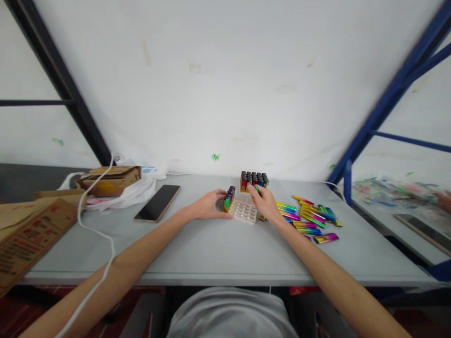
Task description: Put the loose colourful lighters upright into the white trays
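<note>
A translucent plastic tray (244,211) with rows of round-cornered slots lies on the table before me. Several lighters (229,199) stand upright in a row along its left side. My left hand (211,205) curves around that side, thumb at the near corner and fingers at the lighters, gripping the tray. Over the tray's right part, my right hand (264,203) pinches a green lighter (257,189), mostly hidden by the fingers. Just behind stands a block of upright lighters (254,181) with black tops. Shiny multicoloured lighters (310,218) lie loose to the right of my right hand.
A phone (158,203) lies left of my left hand. Farther left are cardboard boxes (112,180), a white plastic bag (141,193) and a white cable (95,230). A blue metal frame (373,119) rises at the right; beyond it, a person's hand (444,201) shows over another table.
</note>
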Demonstrator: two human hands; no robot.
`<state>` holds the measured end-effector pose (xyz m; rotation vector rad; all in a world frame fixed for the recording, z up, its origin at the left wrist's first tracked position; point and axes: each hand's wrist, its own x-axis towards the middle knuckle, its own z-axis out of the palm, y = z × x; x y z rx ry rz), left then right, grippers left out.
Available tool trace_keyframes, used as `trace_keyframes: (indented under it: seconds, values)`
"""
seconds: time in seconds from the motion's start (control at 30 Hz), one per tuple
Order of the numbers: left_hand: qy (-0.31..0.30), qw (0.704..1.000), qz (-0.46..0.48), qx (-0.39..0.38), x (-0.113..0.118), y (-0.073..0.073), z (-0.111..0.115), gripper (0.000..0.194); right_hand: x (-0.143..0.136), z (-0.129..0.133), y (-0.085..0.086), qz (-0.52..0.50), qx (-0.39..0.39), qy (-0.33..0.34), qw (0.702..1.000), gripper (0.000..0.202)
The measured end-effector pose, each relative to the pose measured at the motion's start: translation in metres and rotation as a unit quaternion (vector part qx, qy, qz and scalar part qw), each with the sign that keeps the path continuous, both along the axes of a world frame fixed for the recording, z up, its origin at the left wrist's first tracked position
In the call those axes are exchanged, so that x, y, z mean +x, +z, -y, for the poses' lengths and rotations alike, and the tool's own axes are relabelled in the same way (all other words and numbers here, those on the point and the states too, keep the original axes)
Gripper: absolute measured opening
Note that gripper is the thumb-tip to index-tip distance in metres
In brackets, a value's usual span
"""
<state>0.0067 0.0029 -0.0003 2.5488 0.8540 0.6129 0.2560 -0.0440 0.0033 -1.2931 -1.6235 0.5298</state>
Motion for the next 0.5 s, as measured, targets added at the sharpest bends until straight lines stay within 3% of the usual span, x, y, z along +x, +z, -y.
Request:
trace_keyframes:
  seconds: [0.13, 0.3, 0.5]
  values:
    - [-0.004, 1.0, -0.009, 0.001, 0.0012, 0.0012, 0.0025, 0.071, -0.0001, -0.0021, -0.0047, 0.042, -0.01, 0.066, 0.997, 0.038]
    - [-0.012, 1.0, 0.001, 0.006, 0.0022, 0.0, 0.0044, 0.067, 0.0004, -0.0005, -0.0009, 0.196, 0.094, 0.033, 0.976, 0.038]
    - [-0.031, 0.999, 0.004, 0.009, 0.0046, 0.0006, 0.0079, 0.064, 0.0034, 0.0, 0.0017, 0.209, 0.044, 0.047, 0.976, 0.038]
